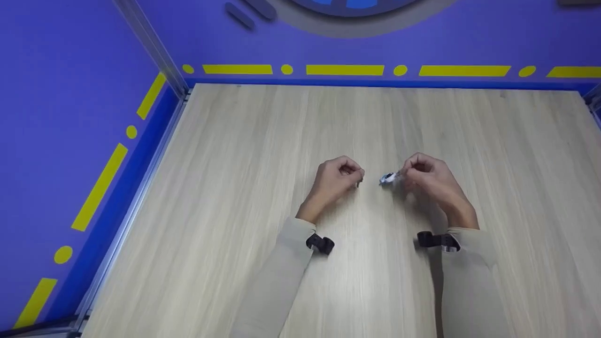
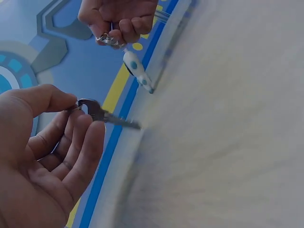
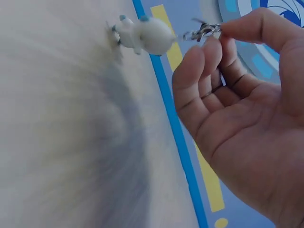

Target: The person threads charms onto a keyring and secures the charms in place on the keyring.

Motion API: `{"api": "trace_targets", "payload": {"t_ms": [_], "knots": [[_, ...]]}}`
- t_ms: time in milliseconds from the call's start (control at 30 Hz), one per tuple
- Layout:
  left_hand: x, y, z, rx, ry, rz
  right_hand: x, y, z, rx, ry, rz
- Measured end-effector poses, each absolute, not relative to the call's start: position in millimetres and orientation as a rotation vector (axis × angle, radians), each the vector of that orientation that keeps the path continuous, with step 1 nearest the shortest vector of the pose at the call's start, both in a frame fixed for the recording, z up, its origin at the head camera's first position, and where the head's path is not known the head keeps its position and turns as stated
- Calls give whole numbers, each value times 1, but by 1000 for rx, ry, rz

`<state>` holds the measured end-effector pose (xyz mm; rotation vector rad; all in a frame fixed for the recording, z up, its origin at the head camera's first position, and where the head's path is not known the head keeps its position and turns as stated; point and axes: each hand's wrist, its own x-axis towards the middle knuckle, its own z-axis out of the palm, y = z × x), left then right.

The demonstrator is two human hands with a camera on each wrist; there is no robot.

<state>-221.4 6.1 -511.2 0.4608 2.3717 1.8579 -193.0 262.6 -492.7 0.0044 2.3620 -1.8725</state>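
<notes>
Between thumb and fingertips my left hand (image 1: 335, 178) pinches a metal key (image 2: 107, 115) by its head, the blade pointing away from the hand. In the head view only a dark sliver of the key shows below the fingers. My right hand (image 1: 432, 180) pinches the metal clasp (image 3: 206, 31) of a keychain. From that clasp hangs a small white figurine (image 3: 154, 35) with blue-green parts, its lower end close to the tabletop. The two hands are apart, with the figurine (image 1: 388, 178) in the space between them.
A light wood-grain table (image 1: 235, 188) lies under both hands. Blue panels (image 1: 70, 94) with yellow markings stand along its left and far edges, with a metal rail (image 1: 141, 206) at the left. Each wrist carries a black strap device (image 1: 320, 244).
</notes>
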Motion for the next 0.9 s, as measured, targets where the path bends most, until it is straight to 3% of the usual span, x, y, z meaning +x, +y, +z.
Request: {"api": "trace_targets", "payload": {"t_ms": [433,900], "knots": [[-216,18,-500,321,1940,2087,-189,240,-479,-261,2442,-1844],[-211,20,-498,461,1720,2165,-188,229,-475,-324,2431,-1825]]}}
